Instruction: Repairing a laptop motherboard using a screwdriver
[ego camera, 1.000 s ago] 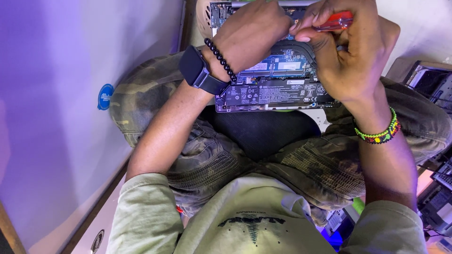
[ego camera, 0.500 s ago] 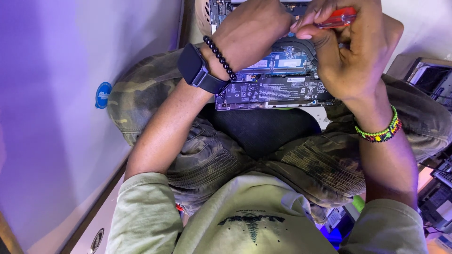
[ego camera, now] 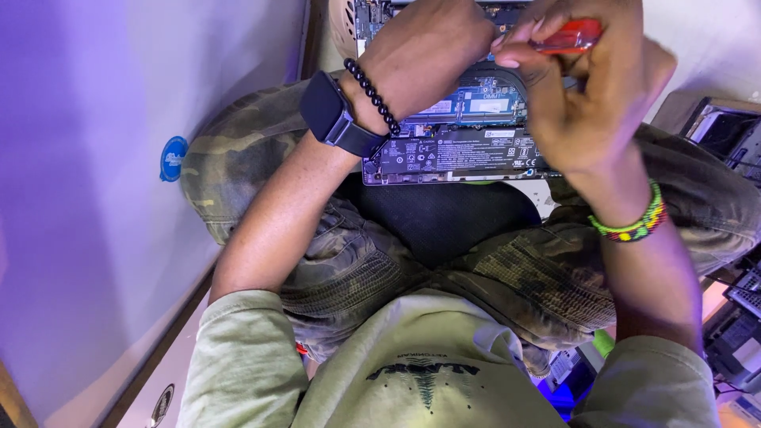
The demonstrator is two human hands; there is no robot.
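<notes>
Red handle of a screwdriver (ego camera: 572,36) shows at the far edge, pinched in the fingers (ego camera: 519,59) of the right hand (ego camera: 590,103). Over the last second that hand stays in nearly the same spot; the handle tips only slightly, so the tool looks to be turning in place rather than travelling. The tip is hidden behind the hand.

Left hand (ego camera: 424,55) is closed in a loose fist, knuckles down on the opened laptop (ego camera: 456,147), holding nothing that I can see. It has not shifted either, so it likely steadies the machine.

The laptop lies across the lap, underside up, boards and black battery exposed, between both wrists. Watch (ego camera: 333,115) and bead bracelet (ego camera: 372,95) on the left wrist; coloured bead band (ego camera: 630,226) on the right. Blue disc (ego camera: 173,157) on the floor at left.
</notes>
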